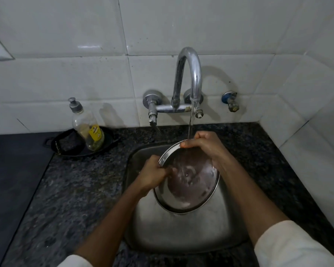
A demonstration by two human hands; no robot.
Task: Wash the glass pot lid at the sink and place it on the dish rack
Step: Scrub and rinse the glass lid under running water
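1. The speckled dark granite counter (81,185) spreads across the near and left side, with white glossy wall tiles (66,78) rising behind it at the far edge.
2. The square stainless-steel sink (181,228) sits sunk into that counter in the middle of your view.
3. The round glass pot lid with a steel rim (189,182) is over the sink basin, tilted, its far edge raised under the running water.
4. The curved chrome tap (189,74) stands on the far wall, and a thin stream falls from its spout onto the far rim of the lid.
5. Your right hand (204,147) is clamped on the lid's far rim, fingers curled over the edge, thumb on the near side.
6. Your left hand (154,174) grips the lid's left rim, fingers closed around it.
7. A black oval dish (66,151) rests on the counter to the far left of the sink.
8. A clear plastic soap bottle with a yellow label and grey pump cap (87,128) stands in that dish.
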